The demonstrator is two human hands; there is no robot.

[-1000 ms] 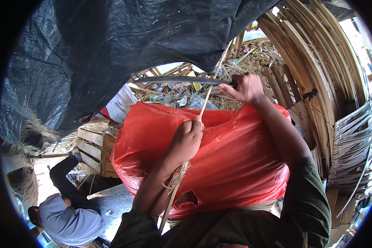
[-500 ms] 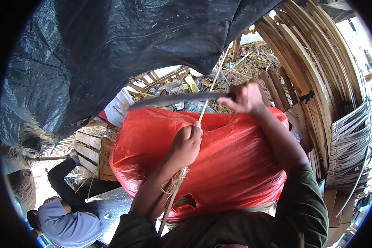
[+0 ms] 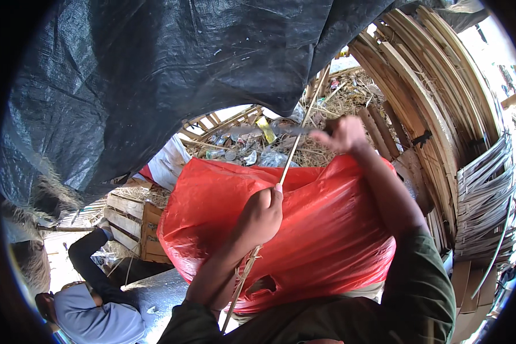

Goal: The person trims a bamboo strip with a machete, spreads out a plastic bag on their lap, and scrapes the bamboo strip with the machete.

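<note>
Left hand [image 3: 262,213]: closed on a thin pale strip [image 3: 293,155], thumb laid along it at the top of the fist. Right hand [image 3: 345,136]: fingers wrapped about the handle of a long dark knife [image 3: 286,131], thumb extended toward the blade. Hand and blade are blurred.

The strip runs at a slant over a red plastic sheet [image 3: 321,229] spread on the person's lap. Its upper end lies beyond the sheet's far edge; its lower part passes under the left forearm and leaves at the near edge. Loose shavings [image 3: 251,261] cling to it just below the left wrist. The knife lies across the strip, past the sheet's far edge; whether the blade touches it cannot be determined. The sheet is torn open close to its near edge.

Beyond the far edge: straw and litter on the ground, including a yellow wrapper [image 3: 266,129]. Overhead and to the left hangs a black tarp [image 3: 172,69]. Beside the sheet's left edge: a slatted wooden crate [image 3: 126,221]. Off its near left corner: a co-worker in a grey-blue top [image 3: 97,314]. Right of the sheet: bundled wooden slats [image 3: 436,103].
</note>
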